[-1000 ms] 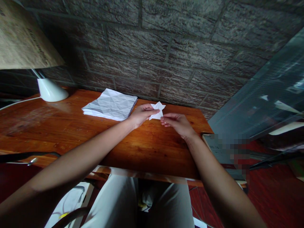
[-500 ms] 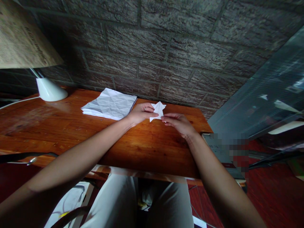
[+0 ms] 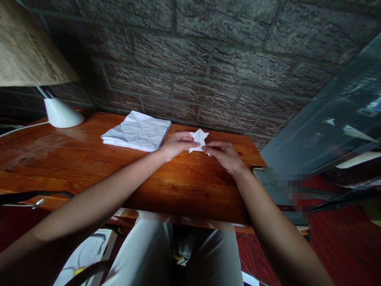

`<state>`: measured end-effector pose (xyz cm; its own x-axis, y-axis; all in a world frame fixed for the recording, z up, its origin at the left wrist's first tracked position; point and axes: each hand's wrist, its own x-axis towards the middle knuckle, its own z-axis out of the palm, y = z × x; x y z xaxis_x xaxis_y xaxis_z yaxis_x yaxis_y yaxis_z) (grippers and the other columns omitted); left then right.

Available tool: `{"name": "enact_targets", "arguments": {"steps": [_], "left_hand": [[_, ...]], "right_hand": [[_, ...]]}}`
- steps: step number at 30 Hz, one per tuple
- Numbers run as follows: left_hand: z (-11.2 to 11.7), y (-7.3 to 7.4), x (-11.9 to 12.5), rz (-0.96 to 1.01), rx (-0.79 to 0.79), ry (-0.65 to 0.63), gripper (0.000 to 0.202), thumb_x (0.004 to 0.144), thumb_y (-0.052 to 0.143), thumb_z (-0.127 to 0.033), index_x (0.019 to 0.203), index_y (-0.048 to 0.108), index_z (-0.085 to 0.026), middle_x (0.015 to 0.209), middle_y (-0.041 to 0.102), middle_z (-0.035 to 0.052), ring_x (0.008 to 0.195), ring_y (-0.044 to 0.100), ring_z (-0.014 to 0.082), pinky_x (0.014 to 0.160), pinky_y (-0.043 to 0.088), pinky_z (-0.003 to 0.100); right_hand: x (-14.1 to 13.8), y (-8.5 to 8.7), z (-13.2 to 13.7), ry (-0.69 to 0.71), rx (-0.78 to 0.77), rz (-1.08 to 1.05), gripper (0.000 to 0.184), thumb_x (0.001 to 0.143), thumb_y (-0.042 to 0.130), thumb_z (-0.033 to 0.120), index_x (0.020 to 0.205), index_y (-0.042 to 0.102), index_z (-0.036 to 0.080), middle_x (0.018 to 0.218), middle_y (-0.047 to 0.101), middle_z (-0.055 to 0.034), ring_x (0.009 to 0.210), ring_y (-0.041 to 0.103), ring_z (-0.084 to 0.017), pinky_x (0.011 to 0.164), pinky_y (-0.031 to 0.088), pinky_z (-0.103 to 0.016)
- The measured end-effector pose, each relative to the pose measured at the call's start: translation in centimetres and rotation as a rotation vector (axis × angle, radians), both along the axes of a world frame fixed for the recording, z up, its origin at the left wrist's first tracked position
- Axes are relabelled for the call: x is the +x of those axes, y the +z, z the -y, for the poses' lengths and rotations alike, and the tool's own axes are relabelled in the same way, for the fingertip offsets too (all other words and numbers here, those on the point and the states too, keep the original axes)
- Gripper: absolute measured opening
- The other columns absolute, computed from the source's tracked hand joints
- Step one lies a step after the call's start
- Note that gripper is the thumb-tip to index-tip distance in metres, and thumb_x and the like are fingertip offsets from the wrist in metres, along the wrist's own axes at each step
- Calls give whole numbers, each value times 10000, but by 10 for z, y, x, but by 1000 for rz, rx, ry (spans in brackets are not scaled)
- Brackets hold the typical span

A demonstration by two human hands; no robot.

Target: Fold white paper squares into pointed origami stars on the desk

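A small white folded-paper figure (image 3: 200,137) with several pointed corners is held between my two hands, over the back right of the wooden table. My left hand (image 3: 177,145) pinches it from the left, thumb lying across its front and fingers behind. From the right, my right hand (image 3: 224,153) grips its lower right edge between thumb and fingertips. The fingers behind the paper are partly hidden. Left of my left hand lies a stack of creased white paper sheets (image 3: 138,130).
A lamp with a white base (image 3: 62,113) and a printed shade (image 3: 32,47) stands at the table's left. Behind the wooden table (image 3: 184,186) rises a stone-block wall (image 3: 190,83). Past its right edge are a grey box-like object (image 3: 269,184) and a translucent panel (image 3: 321,107).
The folded-paper figure has shifted very slightly, and my right thumb now sits a little further onto its lower edge. Both hands keep hold of it.
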<state>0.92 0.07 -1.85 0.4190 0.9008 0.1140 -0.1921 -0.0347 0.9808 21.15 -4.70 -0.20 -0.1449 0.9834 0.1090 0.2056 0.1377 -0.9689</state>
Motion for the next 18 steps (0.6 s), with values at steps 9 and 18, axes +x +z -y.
{"name": "enact_targets", "arguments": {"steps": [9, 18], "left_hand": [[3, 10, -2, 11, -37, 24, 322, 661, 936, -426, 748, 782, -156, 803, 778, 61, 749, 672, 152, 771, 528, 312], [11, 15, 1, -66, 152, 144, 407, 701, 887, -498, 574, 671, -178, 589, 646, 6, 586, 539, 122, 590, 393, 277]], "right_hand": [[0, 0, -1, -22, 18, -1, 325, 679, 846, 495, 755, 767, 189, 659, 618, 34, 643, 451, -123, 674, 352, -307], [-3, 1, 1, -1, 36, -56, 304, 678, 868, 475, 810, 804, 209, 766, 722, 9, 708, 553, -143, 741, 423, -306]]}}
